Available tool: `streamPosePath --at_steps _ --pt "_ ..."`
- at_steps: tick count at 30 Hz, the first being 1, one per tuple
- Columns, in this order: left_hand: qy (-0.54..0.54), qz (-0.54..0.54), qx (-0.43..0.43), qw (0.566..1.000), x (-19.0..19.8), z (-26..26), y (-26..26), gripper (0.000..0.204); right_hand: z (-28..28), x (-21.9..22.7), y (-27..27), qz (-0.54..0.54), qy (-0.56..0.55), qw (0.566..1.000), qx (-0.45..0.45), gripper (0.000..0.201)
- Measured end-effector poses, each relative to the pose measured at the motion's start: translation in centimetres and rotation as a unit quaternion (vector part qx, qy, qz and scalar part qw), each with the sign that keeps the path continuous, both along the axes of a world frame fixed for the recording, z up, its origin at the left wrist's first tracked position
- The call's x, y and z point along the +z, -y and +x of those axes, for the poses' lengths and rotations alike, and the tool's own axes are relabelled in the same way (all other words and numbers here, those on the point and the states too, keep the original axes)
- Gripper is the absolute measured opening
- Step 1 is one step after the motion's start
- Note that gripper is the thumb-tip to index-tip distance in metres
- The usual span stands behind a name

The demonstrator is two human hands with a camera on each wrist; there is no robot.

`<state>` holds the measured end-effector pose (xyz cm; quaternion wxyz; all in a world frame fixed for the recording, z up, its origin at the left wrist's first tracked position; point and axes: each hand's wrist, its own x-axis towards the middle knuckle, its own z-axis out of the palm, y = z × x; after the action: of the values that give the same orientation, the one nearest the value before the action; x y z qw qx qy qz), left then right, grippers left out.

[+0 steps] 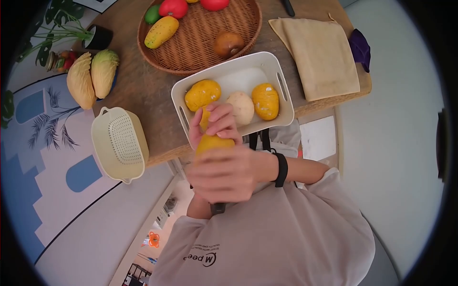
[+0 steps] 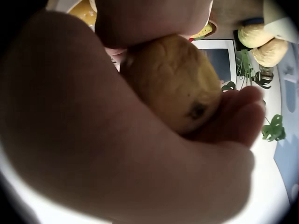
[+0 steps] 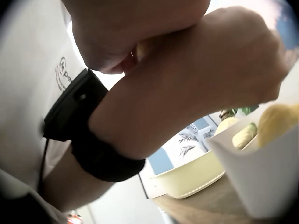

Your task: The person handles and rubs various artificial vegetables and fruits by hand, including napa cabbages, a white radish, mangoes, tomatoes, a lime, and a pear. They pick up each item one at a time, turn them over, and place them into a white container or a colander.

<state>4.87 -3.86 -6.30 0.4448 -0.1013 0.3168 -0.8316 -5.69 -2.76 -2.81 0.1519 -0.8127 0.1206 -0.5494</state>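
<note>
left hand (image 1: 217, 120) has its fingers curled round a yellow piece of produce (image 1: 213, 143), held up just off the near edge of the white tray (image 1: 248, 75); right hand (image 1: 224, 174) lies blurred across it and blocks the head view, so can't tell if it grips. left hand also covers part of the tray, where yellow lumps (image 1: 265, 101) flank a pale round one (image 1: 240, 107). wicker basket (image 1: 198, 45) with mixed produce sits behind the tray on the desk (image 1: 136, 90); cream colander (image 1: 125, 138) and cabbages (image 1: 104, 74) to the left, folded tan cloth (image 1: 327, 59) to the right. shirt (image 1: 286, 229) print, upside down: "m pee", last character unclear; small lines under it include "quality".
</note>
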Motion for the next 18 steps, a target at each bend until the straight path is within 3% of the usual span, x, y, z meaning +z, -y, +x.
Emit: streamPosePath --at_steps 2,5,8,10,11,12,14,16,17,18 --pt "0.041 -0.01 0.03 0.999 0.4 0.1 0.0 0.015 0.0 0.1 1.5 0.078 0.006 0.991 -0.104 0.023" --pt "0.038 -0.003 0.042 0.998 1.1 0.3 0.3 0.014 0.8 -0.5 0.9 0.067 -0.028 0.995 -0.076 0.025" --pt "-0.002 -0.006 0.021 1.0 0.7 0.9 1.0 0.014 0.6 -0.4 -0.3 -0.019 -0.083 0.995 0.047 0.026" --pt "0.015 0.008 0.048 0.999 1.6 0.8 0.6 0.013 0.1 -0.3 0.5 0.054 -0.009 0.998 -0.032 0.027" --pt "0.195 -0.013 0.061 0.979 2.5 0.3 0.3 0.013 -0.1 0.0 0.9 0.091 0.027 0.993 -0.069 0.028" --pt "0.368 -0.034 0.073 0.926 3.5 -0.6 0.0 0.013 0.1 0.2 1.3 0.09 0.011 0.991 -0.093 0.029" --pt "0.399 -0.046 0.061 0.914 3.5 -0.3 0.1 0.014 0.8 0.5 1.9 0.087 -0.018 0.985 -0.145 0.031" --pt "0.111 -0.026 0.014 0.993 1.9 1.3 0.8 0.015 1.2 0.0 0.8 0.04 -0.049 0.995 -0.08 0.042" --pt "0.117 -0.026 0.031 0.992 1.6 1.2 0.7 0.016 1.2 -0.3 0.3 0.018 -0.066 0.997 -0.046 0.048" --pt "0.124 -0.025 0.047 0.991 1.5 1.1 0.4 0.017 0.9 -0.7 0.4 0.037 -0.04 0.996 -0.069 0.044"
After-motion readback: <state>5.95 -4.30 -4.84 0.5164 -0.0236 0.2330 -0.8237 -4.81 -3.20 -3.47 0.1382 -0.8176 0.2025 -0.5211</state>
